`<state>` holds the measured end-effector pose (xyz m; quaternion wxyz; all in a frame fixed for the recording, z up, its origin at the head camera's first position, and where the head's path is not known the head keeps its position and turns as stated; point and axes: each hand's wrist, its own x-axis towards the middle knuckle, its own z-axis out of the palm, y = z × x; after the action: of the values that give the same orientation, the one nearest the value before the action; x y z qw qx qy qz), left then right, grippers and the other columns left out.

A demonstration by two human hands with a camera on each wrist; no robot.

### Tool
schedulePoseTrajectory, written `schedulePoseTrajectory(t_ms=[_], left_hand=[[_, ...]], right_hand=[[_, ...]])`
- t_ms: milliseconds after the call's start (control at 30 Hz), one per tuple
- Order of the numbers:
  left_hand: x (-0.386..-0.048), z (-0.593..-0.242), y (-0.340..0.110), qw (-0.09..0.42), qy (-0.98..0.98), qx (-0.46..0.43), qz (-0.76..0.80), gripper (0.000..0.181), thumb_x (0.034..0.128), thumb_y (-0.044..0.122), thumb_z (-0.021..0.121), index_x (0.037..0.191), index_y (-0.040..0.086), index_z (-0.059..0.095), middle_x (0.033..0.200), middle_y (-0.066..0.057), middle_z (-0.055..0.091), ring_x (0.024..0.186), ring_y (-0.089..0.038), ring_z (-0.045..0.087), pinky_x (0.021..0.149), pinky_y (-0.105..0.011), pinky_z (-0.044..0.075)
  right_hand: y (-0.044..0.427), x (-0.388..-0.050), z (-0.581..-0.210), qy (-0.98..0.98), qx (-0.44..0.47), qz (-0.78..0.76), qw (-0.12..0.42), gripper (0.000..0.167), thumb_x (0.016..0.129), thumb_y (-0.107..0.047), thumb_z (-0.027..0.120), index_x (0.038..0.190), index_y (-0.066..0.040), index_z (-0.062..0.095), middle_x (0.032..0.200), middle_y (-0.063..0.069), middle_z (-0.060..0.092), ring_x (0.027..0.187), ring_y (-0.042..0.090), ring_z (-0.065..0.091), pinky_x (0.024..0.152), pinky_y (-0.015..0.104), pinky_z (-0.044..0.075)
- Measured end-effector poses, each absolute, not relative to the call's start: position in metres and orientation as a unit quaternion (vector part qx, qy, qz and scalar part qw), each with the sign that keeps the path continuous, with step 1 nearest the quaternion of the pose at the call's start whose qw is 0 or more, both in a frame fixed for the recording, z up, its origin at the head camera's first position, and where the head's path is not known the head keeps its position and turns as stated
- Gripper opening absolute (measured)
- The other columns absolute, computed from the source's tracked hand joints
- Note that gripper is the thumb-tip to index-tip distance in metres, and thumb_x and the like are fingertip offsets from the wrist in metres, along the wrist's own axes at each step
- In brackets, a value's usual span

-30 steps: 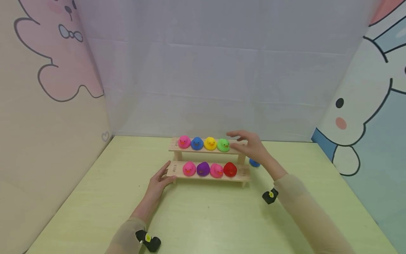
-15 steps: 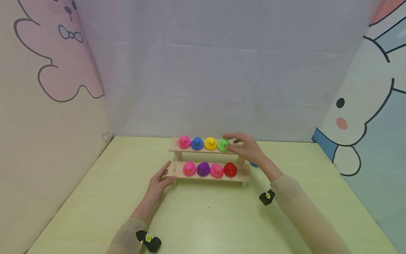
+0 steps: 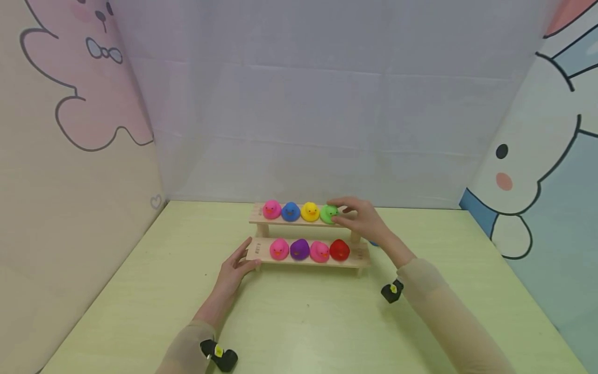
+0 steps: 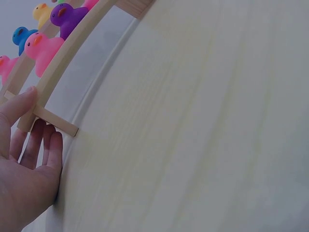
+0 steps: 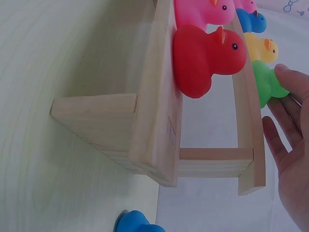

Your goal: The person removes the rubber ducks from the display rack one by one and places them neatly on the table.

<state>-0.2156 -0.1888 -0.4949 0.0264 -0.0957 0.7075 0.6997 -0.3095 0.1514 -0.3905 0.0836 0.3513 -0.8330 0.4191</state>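
Note:
A two-tier wooden stand (image 3: pixel 254 250) holds a row of rubber ducks on each tier. My left hand (image 3: pixel 231 271) grips the left end of the lower tier; in the left wrist view the thumb lies on one face and the fingers (image 4: pixel 54 147) curl behind. At the right end of the upper tier, my right hand (image 3: pixel 366 221) pinches a green rubber duck (image 3: pixel 328 213), which sits on the board. Its thumb (image 5: pixel 294 79) presses one side of the duck, and other fingers reach behind it. Left of it stand yellow (image 3: pixel 310 211), blue (image 3: pixel 290 211) and pink ducks (image 3: pixel 271 209).
On the lower tier sit pink (image 3: pixel 279 249), purple (image 3: pixel 299 250), another pink (image 3: pixel 320 252) and red ducks (image 3: pixel 339 250). Another blue duck (image 5: pixel 136 222) lies on the table beside the stand's right end, mostly hidden by my right arm in the head view. A pale backdrop rises behind the table.
My right hand has moved slightly left and closed in on the green duck, its thumb and fingers now around it. The left hand and the stand have stayed put.

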Motion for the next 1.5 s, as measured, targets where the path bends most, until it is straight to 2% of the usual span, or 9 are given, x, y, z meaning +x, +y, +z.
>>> schedulePoseTrajectory(t_ms=[300, 700, 1033, 1200, 1367, 1500], left_hand=[[-0.216, -0.497, -0.188, 0.024, 0.707, -0.093, 0.701, 0.069, 0.09, 0.016, 0.072, 0.15, 0.034, 0.042, 0.139, -0.008, 0.046, 0.104, -0.006, 0.058, 0.086, -0.015, 0.049], [-0.215, -0.496, -0.189, 0.027, 0.711, -0.092, 0.697, 0.07, 0.09, 0.018, 0.073, 0.15, 0.034, 0.041, 0.142, -0.009, 0.045, 0.104, -0.006, 0.057, 0.086, -0.014, 0.048], [-0.215, -0.496, -0.19, 0.026, 0.716, -0.087, 0.692, 0.07, 0.0905, 0.018, 0.072, 0.151, 0.034, 0.04, 0.143, -0.009, 0.042, 0.104, -0.006, 0.057, 0.086, -0.015, 0.048], [-0.215, -0.496, -0.19, 0.025, 0.714, -0.085, 0.695, 0.071, 0.0903, 0.018, 0.072, 0.151, 0.032, 0.04, 0.139, -0.008, 0.045, 0.102, -0.004, 0.058, 0.086, -0.015, 0.048], [-0.215, -0.495, -0.19, 0.025, 0.713, -0.079, 0.696, 0.07, 0.0906, 0.018, 0.071, 0.151, 0.033, 0.04, 0.137, -0.007, 0.046, 0.101, -0.004, 0.059, 0.087, -0.016, 0.048], [-0.214, -0.496, -0.19, 0.027, 0.711, -0.079, 0.698, 0.07, 0.0909, 0.017, 0.071, 0.151, 0.033, 0.039, 0.137, -0.007, 0.046, 0.101, -0.004, 0.058, 0.087, -0.015, 0.048]], right_hand=[[0.154, -0.31, -0.389, -0.828, 0.353, 0.425, 0.094, 0.038, 0.088, -0.01, 0.074, 0.125, -0.005, 0.067, 0.126, 0.013, 0.068, 0.116, 0.028, 0.063, 0.094, 0.047, 0.054], [0.169, -0.312, -0.382, -0.829, 0.348, 0.412, 0.149, 0.037, 0.087, -0.01, 0.075, 0.123, -0.007, 0.068, 0.123, 0.011, 0.07, 0.11, 0.026, 0.066, 0.088, 0.047, 0.056], [0.195, -0.312, -0.378, -0.843, 0.321, 0.396, 0.173, 0.039, 0.087, -0.01, 0.075, 0.125, -0.009, 0.067, 0.124, 0.012, 0.069, 0.111, 0.025, 0.065, 0.088, 0.041, 0.057], [0.21, -0.311, -0.381, -0.848, 0.307, 0.388, 0.191, 0.039, 0.086, -0.009, 0.075, 0.125, -0.008, 0.068, 0.124, 0.013, 0.069, 0.104, 0.025, 0.066, 0.085, 0.036, 0.057], [0.225, -0.311, -0.387, -0.854, 0.289, 0.38, 0.209, 0.04, 0.085, -0.009, 0.076, 0.125, -0.01, 0.068, 0.124, 0.011, 0.069, 0.1, 0.011, 0.064, 0.085, 0.032, 0.057], [0.234, -0.306, -0.389, -0.85, 0.284, 0.383, 0.221, 0.04, 0.085, -0.006, 0.076, 0.125, -0.008, 0.068, 0.123, 0.012, 0.069, 0.098, 0.003, 0.062, 0.084, 0.017, 0.053]])
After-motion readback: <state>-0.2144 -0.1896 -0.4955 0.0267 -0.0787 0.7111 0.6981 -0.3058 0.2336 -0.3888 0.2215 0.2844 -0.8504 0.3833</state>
